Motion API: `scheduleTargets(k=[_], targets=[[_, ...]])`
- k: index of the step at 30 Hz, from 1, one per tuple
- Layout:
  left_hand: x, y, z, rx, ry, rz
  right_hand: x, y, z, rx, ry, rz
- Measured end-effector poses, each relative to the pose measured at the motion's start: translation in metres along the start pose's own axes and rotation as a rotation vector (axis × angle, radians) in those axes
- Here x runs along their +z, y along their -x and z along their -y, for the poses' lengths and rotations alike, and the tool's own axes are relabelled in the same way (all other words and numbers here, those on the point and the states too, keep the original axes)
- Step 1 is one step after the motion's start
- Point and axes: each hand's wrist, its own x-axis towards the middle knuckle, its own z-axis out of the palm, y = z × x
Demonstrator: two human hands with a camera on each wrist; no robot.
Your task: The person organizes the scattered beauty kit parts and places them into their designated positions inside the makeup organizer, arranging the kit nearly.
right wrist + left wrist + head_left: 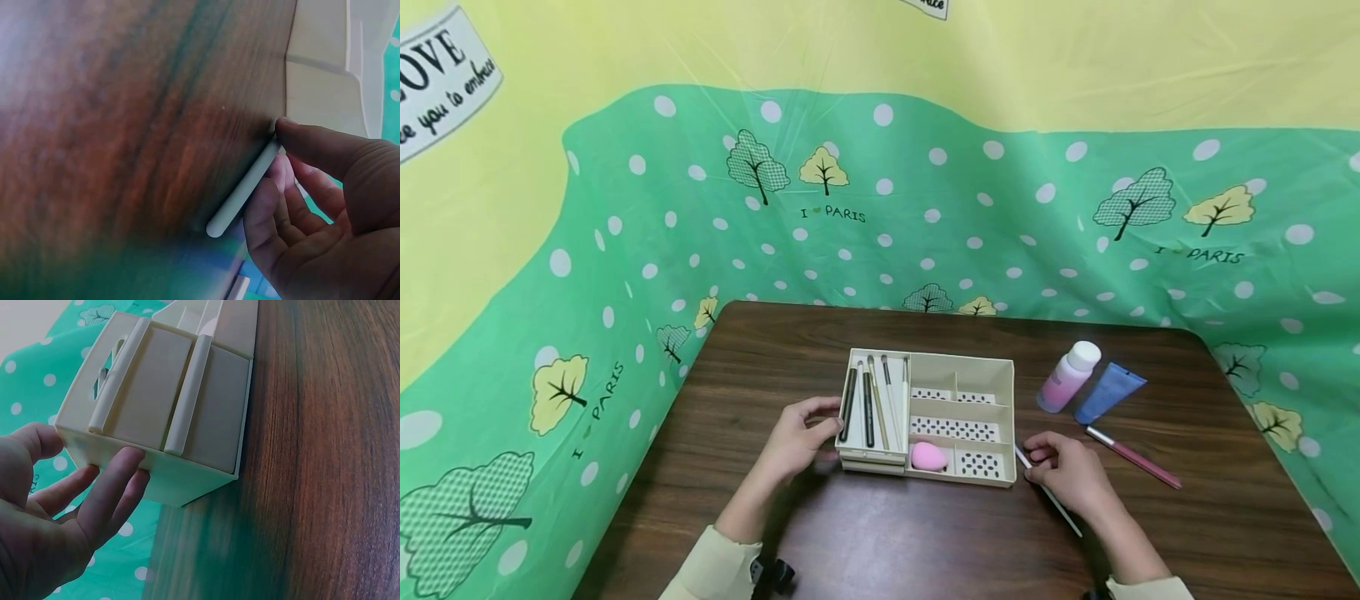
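A cream desktop organizer (pixel 962 417) stands mid-table, with a long left tray holding several slim makeup brushes (pixel 880 400) and pencils. A pink makeup sponge (pixel 929 457) lies in its front compartment. My left hand (pixel 801 437) rests on the organizer's left side, fingertips on the side wall (pixel 169 478) and thumb by the upper edge. To the right of the organizer, my right hand (pixel 1070 472) pinches a slim white stick (pixel 244 190) between thumb and fingers. The stick slants close over the table; its far end is hidden behind the thumb in the right wrist view.
Right of the organizer stand a pink bottle with a white cap (pixel 1067 379) and a blue tube (pixel 1108 393). A slim pink tube with a pale cap (pixel 1138 460) lies beyond my right hand. Patterned green and yellow cloth (pixel 887 250) hangs behind the brown table (pixel 887 533).
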Motion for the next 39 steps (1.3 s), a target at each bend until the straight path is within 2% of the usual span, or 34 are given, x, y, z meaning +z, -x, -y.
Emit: scheduleTargets(k=[11,22,30,39], targets=[[-0.001,0.002,0.0,-0.001,0.006,0.004,0.0,0.001,0.0,-0.02,0.033,-0.007],[-0.002,0.003,0.001,0.002,0.012,0.009,-0.013,0.001,0.005,-0.067,0.018,-0.023],[-0.002,0.003,0.001,0.01,0.014,0.004,-0.032,-0.001,0.018,-0.093,0.051,-0.076],[-0.002,0.002,0.0,0.004,-0.012,0.002,-0.044,-0.003,0.046,-0.145,0.02,-0.134]])
